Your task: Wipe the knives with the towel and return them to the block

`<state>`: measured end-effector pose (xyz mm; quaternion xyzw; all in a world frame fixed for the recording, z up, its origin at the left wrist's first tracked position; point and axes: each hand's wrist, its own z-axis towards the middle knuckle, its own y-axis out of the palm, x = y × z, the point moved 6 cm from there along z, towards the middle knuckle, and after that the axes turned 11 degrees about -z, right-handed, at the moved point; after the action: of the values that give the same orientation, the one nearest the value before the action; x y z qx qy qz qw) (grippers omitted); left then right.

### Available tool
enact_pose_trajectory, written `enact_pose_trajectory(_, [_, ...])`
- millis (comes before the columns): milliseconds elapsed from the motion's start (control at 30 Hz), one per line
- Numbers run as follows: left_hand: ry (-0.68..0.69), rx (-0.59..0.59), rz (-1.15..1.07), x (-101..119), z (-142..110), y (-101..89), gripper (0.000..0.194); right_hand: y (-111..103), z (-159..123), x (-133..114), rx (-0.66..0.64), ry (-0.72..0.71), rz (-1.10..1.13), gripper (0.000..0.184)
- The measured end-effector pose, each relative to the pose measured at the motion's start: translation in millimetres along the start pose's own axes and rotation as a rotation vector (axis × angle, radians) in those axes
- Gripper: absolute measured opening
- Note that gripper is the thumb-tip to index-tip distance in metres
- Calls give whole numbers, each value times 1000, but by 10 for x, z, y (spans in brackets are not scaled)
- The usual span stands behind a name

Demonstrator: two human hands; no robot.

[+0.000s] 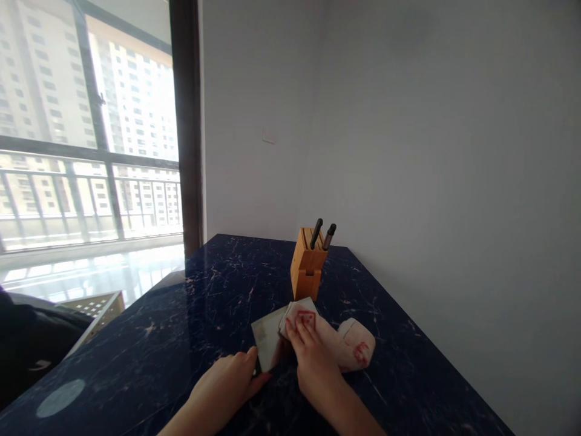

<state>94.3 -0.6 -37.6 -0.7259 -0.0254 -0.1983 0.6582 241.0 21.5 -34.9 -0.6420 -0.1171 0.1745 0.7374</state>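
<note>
My left hand [231,376] is closed around the dark handle of a cleaver [269,334], whose broad shiny blade points away from me, low over the table. A white cloth with red print [327,334] covers the far right part of the blade. My right hand [313,354] presses the cloth there with its fingers laid over it. The rest of the cloth trails to the right in a loose fold. Just beyond the blade stands a wooden knife block [308,269] with two dark-handled knives [323,236] in its slots.
The dark blue marbled table [236,272] narrows towards the far wall [258,181]. A pale round spot [60,398] marks its near left part. At the left edge are a perforated light-coloured seat [97,309] and a dark garment [31,345]. Large windows [91,121] fill the left side.
</note>
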Motion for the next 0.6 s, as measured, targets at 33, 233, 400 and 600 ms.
enact_pose_trajectory(33, [0, 1, -4, 1, -3, 2, 36, -1, 10, 64, -17, 54, -34, 68])
enact_pose_trajectory(233, [-19, 16, -3, -38, 6, 33, 34, -68, -103, -202, -13, 76, -91, 52])
enact_pose_trajectory(400, [-2, 24, -4, -26, 10, 26, 35, -97, -135, -369, -6, 12, -28, 49])
enact_pose_trajectory(600, [-10, 13, -8, 3, -9, 0, 35, -146, -70, -136, -33, 106, -141, 46])
